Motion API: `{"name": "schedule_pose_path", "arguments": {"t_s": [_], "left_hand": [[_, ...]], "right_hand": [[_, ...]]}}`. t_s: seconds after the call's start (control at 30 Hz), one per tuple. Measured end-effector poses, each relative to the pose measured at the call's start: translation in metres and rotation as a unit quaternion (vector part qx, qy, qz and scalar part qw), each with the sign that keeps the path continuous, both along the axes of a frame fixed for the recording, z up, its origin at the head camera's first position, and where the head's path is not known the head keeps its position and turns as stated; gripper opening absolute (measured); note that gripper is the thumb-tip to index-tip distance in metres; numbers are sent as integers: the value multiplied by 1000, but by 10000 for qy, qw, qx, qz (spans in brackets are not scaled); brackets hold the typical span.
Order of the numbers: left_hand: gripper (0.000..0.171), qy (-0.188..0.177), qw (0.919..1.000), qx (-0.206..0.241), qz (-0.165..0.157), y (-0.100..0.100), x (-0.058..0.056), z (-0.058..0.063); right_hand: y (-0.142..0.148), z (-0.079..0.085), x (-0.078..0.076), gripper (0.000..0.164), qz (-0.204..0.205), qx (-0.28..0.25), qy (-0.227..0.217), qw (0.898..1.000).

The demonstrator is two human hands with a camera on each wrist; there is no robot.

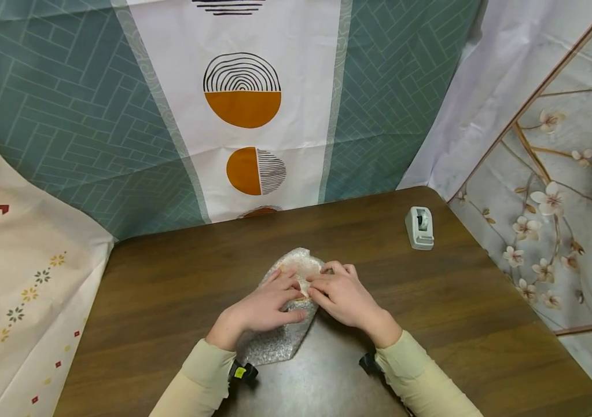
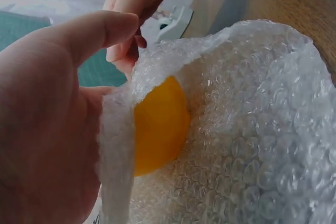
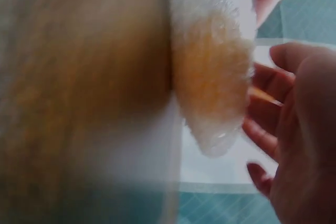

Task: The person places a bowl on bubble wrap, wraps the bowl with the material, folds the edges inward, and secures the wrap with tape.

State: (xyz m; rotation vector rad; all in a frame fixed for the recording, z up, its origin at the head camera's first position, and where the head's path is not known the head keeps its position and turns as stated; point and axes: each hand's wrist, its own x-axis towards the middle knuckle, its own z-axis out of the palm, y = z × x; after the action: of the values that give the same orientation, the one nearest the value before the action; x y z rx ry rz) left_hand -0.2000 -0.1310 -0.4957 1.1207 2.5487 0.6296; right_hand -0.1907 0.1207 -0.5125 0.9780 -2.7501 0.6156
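Note:
A sheet of clear bubble wrap [image 1: 273, 346] lies on the table, partly folded over a smooth, rounded yellow-orange thing [image 2: 163, 129]. Its kind is hidden by the wrap. My left hand [image 1: 269, 304] rests on the folded part with fingers spread. In the left wrist view, a flap of the wrap lies against its palm and the thumb stands apart. From the right side, my right hand [image 1: 346, 296] touches the bundle's edge with its fingertips. In the right wrist view, the fingers [image 3: 265, 111] are loosely bent beside the wrapped bundle [image 3: 212, 77].
A pale tape dispenser [image 1: 420, 229] stands at the back right of the brown wooden table [image 1: 181, 278]. Patterned cloths [image 1: 394, 87] hang behind the table and at both sides. A grey, shiny area [image 1: 322, 370] covers the table's front middle.

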Motion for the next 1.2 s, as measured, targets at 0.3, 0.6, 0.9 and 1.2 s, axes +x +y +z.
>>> {"name": "schedule_pose_path", "arguments": {"t_s": [0.3,0.6,0.9,1.2], "left_hand": [[51,242,9997,27,-11,-4,4,-4],[39,550,9977,401,-25,-6,2,-5],[32,666,9960,581,161,-3,0,-5],[43,257,9919,1012,719,-1,2,-6]], "right_hand": [[-1,16,0,31,534,1040,-201,9929],[-12,30,-9,22,371,1515,-959,9831],[-24,33,-13,17,23,1585,-863,9836],[-23,31,-11,17,10,1539,-897,9840]]}}
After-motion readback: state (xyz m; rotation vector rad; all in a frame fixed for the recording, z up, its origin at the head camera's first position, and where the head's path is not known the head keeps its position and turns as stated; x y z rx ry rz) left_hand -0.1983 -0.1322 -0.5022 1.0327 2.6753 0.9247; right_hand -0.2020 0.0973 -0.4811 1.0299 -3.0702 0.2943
